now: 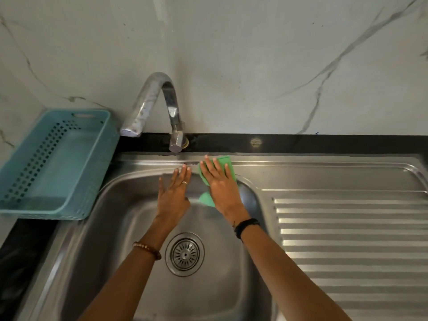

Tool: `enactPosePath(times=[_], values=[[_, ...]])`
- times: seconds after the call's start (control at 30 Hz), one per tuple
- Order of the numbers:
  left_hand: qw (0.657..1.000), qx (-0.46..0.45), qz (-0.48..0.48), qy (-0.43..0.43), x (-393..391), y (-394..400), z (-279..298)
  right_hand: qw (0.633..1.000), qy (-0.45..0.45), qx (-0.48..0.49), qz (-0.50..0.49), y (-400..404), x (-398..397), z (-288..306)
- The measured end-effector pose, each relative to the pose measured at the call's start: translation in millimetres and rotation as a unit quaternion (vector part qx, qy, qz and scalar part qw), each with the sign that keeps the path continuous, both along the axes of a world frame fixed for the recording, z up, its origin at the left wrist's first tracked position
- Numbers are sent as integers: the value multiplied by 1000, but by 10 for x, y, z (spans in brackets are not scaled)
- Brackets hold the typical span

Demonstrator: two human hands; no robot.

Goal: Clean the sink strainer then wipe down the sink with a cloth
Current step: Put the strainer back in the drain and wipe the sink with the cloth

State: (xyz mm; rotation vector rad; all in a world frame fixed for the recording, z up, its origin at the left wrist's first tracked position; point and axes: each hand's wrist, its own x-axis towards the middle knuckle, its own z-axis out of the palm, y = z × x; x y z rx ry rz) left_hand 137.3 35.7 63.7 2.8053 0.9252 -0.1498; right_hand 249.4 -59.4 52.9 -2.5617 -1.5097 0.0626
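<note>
Green cloth [223, 161] mostly under right hand [222, 187]

Both my arms reach forward, nearly parallel. My left hand [173, 193] lies flat with straight fingers, thumb spread left. Just to its right, my right hand [221, 181] presses down palm-flat, fingers splayed toward the far side.
</note>
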Motion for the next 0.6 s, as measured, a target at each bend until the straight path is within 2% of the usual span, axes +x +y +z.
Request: enactPosePath(times=[0.07,0.13,0.2,0.3,0.37,0.43,0.47,0.5,0.57,0.6], values=[[1000,-1,16,3,21,-24,14,1000,-10,7,-8,-180,152,-5],[1000,-4,26,10,33,-55,39,998,24,33,-51,-360,223,5],[999,-13,34,23,66,-69,89,984,106,56,-135,-490,323,62],[996,-52,53,44,126,-110,183,941,213,89,-247,-697,502,260],[993,-89,75,7,149,-202,224,914,297,146,-236,-836,517,418],[974,-167,116,-102,169,-395,256,864,406,225,-197,-984,445,616],[942,-246,154,-167,179,-542,278,831,457,260,-181,-1061,377,732],[889,-347,198,-223,188,-707,323,792,505,296,-173,-1133,314,843],[741,-557,258,-273,194,-1058,445,686,612,357,-169,-1240,207,954],[674,-632,263,-277,183,-1211,494,629,655,385,-162,-1280,156,979]])
